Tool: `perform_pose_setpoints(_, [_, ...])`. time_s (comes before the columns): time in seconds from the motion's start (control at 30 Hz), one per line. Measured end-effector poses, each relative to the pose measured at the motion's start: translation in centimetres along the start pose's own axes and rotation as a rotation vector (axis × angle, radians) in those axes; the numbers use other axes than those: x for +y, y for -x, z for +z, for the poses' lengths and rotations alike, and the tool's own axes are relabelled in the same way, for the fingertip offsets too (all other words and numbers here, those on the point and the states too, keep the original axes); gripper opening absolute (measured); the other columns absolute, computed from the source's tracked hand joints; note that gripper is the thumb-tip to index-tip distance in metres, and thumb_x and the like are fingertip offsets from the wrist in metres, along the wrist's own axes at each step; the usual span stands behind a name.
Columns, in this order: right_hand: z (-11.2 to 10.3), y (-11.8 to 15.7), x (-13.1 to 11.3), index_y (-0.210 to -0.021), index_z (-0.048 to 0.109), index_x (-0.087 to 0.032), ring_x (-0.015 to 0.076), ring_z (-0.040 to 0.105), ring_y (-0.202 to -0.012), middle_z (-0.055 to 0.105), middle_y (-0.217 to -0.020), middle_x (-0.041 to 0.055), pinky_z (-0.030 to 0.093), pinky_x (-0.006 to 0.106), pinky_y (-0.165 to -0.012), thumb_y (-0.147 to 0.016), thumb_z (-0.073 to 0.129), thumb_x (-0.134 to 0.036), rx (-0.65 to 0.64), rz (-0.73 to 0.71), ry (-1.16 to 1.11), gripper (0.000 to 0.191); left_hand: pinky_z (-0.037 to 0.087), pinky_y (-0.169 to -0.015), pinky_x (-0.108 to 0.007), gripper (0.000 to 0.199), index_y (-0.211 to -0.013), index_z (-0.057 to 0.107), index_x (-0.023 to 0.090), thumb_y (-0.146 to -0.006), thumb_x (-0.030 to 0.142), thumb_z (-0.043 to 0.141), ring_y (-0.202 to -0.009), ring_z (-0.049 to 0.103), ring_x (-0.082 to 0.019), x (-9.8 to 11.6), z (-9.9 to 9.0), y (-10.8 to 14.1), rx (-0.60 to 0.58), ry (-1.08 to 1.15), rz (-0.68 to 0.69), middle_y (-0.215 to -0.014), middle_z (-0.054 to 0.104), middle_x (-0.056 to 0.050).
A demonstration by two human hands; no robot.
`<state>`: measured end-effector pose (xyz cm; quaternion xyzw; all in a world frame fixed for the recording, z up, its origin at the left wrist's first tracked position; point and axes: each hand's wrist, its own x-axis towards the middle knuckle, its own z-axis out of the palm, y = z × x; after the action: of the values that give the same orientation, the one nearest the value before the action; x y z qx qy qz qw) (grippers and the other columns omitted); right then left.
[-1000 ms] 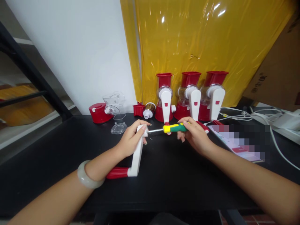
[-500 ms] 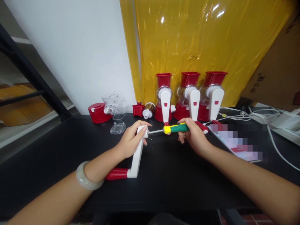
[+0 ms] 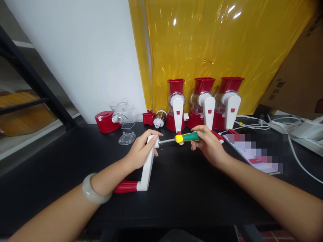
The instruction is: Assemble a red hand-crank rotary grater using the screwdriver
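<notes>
My left hand (image 3: pixel 141 149) is closed round the upper end of a white crank handle (image 3: pixel 146 171), whose red grip (image 3: pixel 125 187) points left near the table's surface. In my right hand (image 3: pixel 208 146) is a screwdriver (image 3: pixel 190 136) with a green and yellow handle, held by thumb and fingers. Its metal shaft runs left to the round white boss at the top of the crank; the tip is at that opening, and whatever it touches inside is hidden. A tiny screw-like piece (image 3: pixel 162 149) lies on the black table just right of my left fingers.
Three red and white rotary graters (image 3: pixel 178 107) stand along the back. Left of them are a grater drum (image 3: pixel 160 119), a red hopper (image 3: pixel 148 118), a clear housing (image 3: pixel 123 111), a red base (image 3: pixel 107 121) and a clear disc (image 3: pixel 127 137). White cables (image 3: pixel 254 125) and a booklet (image 3: pixel 262 164) lie right.
My right fingers have shifted slightly on the screwdriver's handle, and its handle has turned a little. The left hand and the crank handle stay in place.
</notes>
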<state>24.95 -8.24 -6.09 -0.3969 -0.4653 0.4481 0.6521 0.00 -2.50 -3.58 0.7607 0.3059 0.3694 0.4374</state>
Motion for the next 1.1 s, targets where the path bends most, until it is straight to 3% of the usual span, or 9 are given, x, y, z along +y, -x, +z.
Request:
perform_pose_setpoints(0.33, [0.4,0.0,-0.5,-0.095,0.051,-0.023,0.0122,0.055,-0.046,0.057,-0.054,-0.006,0.043,0.025,-0.046,-0.083,0.064,-0.055,0.001,0.029,0.078,0.037,0.051,-0.054,-0.023,0.033,-0.112,0.058,0.017,-0.096,0.045,0.049,-0.055,0.063,-0.011,0.4,0.0,-0.1,0.005,0.008,-0.018,-0.073,0.059,0.002])
perform_pose_setpoints(0.43, [0.5,0.1,-0.3,-0.093,0.051,-0.023,0.0109,0.05,-0.039,0.053,-0.048,-0.0077,0.041,0.024,-0.043,-0.085,0.06,-0.057,0.012,0.027,0.119,0.037,0.051,-0.054,-0.023,0.033,-0.111,0.058,0.017,-0.096,0.045,0.049,-0.055,0.064,-0.011,0.3,0.1,-0.1,0.006,0.007,-0.007,-0.076,0.059,0.001])
perform_pose_setpoints(0.57, [0.4,0.3,-0.3,-0.082,0.048,-0.023,0.0075,0.039,-0.031,0.045,-0.039,-0.0108,0.048,0.025,-0.049,-0.089,0.054,-0.059,0.043,0.02,0.181,0.038,0.052,-0.055,-0.023,0.034,-0.111,0.059,0.017,-0.097,0.046,0.049,-0.056,0.064,-0.011,0.1,0.1,0.0,-0.002,0.009,0.012,-0.082,0.06,0.0])
perform_pose_setpoints(0.77, [0.2,0.5,-0.8,-0.07,0.042,-0.024,0.0092,0.035,-0.028,0.039,-0.032,-0.0086,0.03,0.021,-0.033,-0.088,0.046,-0.07,0.107,0.025,0.364,0.05,0.052,-0.055,-0.022,0.032,-0.111,0.059,0.017,-0.097,0.043,0.05,-0.057,0.064,-0.009,0.5,0.2,0.3,-0.022,0.028,0.056,-0.089,0.062,-0.002])
perform_pose_setpoints(0.93, [0.4,0.2,-1.1,-0.062,0.041,-0.024,0.0102,0.038,-0.029,0.033,-0.03,-0.008,0.043,0.024,-0.039,-0.086,0.04,-0.075,0.173,0.046,0.441,0.056,0.053,-0.056,-0.022,0.031,-0.111,0.059,0.016,-0.097,0.042,0.05,-0.057,0.064,-0.009,0.6,0.2,0.3,-0.028,0.025,0.064,-0.088,0.061,-0.001])
perform_pose_setpoints(1.1, [0.5,0.2,-1.6,-0.057,0.039,-0.024,0.0115,0.042,-0.034,0.038,-0.035,-0.0046,0.043,0.025,-0.04,-0.087,0.034,-0.075,0.226,0.07,0.507,0.06,0.054,-0.055,-0.022,0.032,-0.112,0.059,0.016,-0.097,0.043,0.05,-0.057,0.063,-0.009,0.6,0.3,0.3,-0.049,0.051,0.07,-0.088,0.06,-0.001])
